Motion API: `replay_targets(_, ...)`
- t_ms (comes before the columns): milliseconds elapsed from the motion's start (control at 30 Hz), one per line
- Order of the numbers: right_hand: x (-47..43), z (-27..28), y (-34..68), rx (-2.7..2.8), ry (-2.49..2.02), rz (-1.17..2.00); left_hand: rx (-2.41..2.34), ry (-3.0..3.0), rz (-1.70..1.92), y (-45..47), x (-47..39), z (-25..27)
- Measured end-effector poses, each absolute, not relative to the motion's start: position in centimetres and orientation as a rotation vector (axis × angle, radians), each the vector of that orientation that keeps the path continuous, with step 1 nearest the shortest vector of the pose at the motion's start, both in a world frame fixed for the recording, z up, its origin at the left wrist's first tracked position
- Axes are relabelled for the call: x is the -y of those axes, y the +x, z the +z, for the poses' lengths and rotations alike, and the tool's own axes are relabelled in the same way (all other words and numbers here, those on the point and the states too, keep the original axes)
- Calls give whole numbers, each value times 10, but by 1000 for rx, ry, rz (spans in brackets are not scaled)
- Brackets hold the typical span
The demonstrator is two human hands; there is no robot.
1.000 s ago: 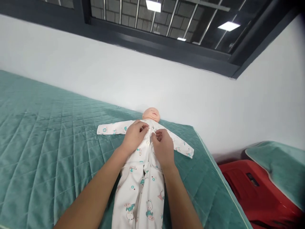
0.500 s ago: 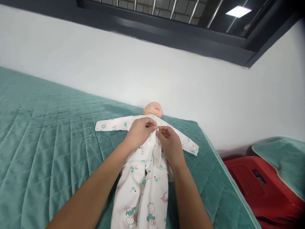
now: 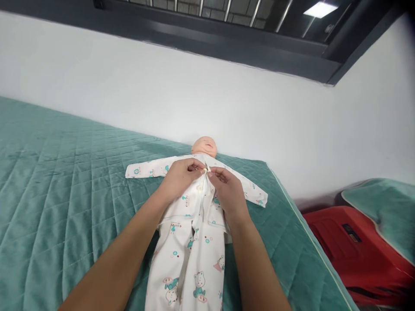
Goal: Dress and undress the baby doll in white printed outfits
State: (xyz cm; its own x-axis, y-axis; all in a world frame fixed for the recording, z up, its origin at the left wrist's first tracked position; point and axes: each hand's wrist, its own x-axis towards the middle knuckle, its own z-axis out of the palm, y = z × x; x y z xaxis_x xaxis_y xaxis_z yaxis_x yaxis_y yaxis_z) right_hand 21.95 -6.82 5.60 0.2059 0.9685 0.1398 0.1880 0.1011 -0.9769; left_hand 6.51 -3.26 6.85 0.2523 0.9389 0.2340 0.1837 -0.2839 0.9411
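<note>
A baby doll (image 3: 204,147) lies on its back, dressed in a white printed jacket (image 3: 181,207) with buttons down the front and matching trousers (image 3: 181,263). Its sleeves stretch out to both sides. At the upper chest my left hand (image 3: 183,176) pinches one front edge of the jacket beside a small button. My right hand (image 3: 228,185) pinches the other front edge, fingertips almost meeting the left ones. Below the hands the two jacket fronts hang apart, with another button (image 3: 199,188) showing on the left one. The fingertips partly hide the upper button.
A green quilted cover (image 3: 81,185) spreads under the doll, ending in a piped edge on the right. Behind stands a white wall (image 3: 155,90) below a dark, barred window frame (image 3: 207,36). A red plastic item (image 3: 343,246) with green cloth (image 3: 385,211) over it sits lower right.
The view has shifted slightly, so the doll and hands appear a little further left. Both hands stay at the upper chest, and the button between the fingertips shows more clearly.
</note>
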Motion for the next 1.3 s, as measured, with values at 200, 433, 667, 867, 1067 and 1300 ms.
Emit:
replay_targets(200, 71, 60, 217, 1344, -1322, 818, -960, 1581, 1190, 64, 30, 65)
replay_targets(433, 70, 61, 214, 1420, -1368, 804, -934, 1513, 1196, 64, 28, 62)
replay_targets(667, 72, 66, 209, 1531, -1469, 669, -859, 1453, 1094, 58, 30, 67)
replay_targets(867, 77, 71, 198, 1705, -1593, 418, -904, 1524, 1069, 61, 35, 73)
replay_targets(1067, 77, 70, 197, 1654, -1640, 433, -860, 1437, 1126, 65, 31, 66)
replay_targets(1300, 77, 70, 202, 1631, -1655, 476, -1040, 1647, 1119, 61, 29, 65)
